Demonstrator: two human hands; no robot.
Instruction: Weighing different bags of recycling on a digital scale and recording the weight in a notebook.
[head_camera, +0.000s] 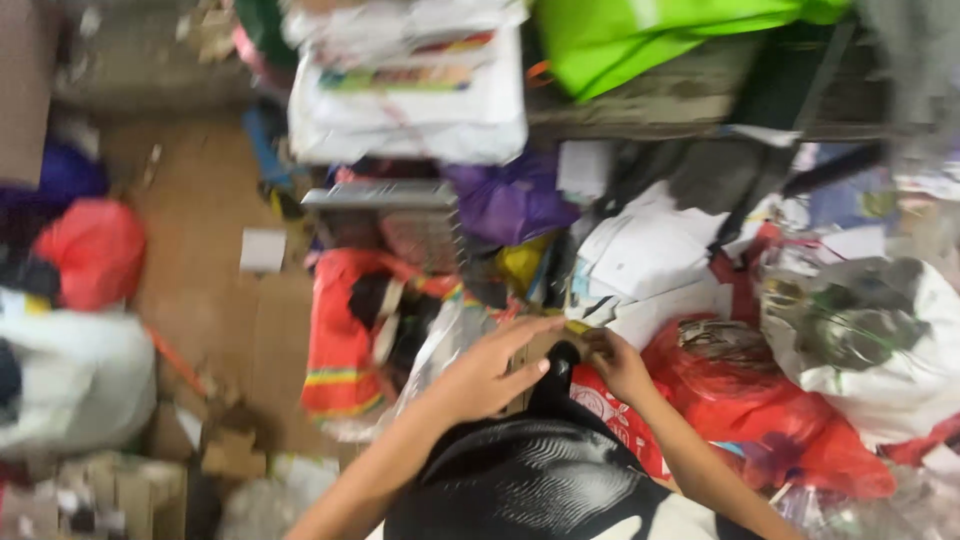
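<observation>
My left hand and my right hand meet over a small brownish piece of cardboard with a yellow-green bit at its top edge. Both hands pinch it from opposite sides. A small black rounded thing sticks up just below the hands, over a black striped garment at the bottom of the view. The picture is blurred, so finer detail of the held piece is hidden.
Bags crowd the floor: red plastic bag, white bag, orange-red bag, red bag and white sack at left. Flattened cardboard lies on the floor. A grey wire basket, purple bag and green bag sit farther off.
</observation>
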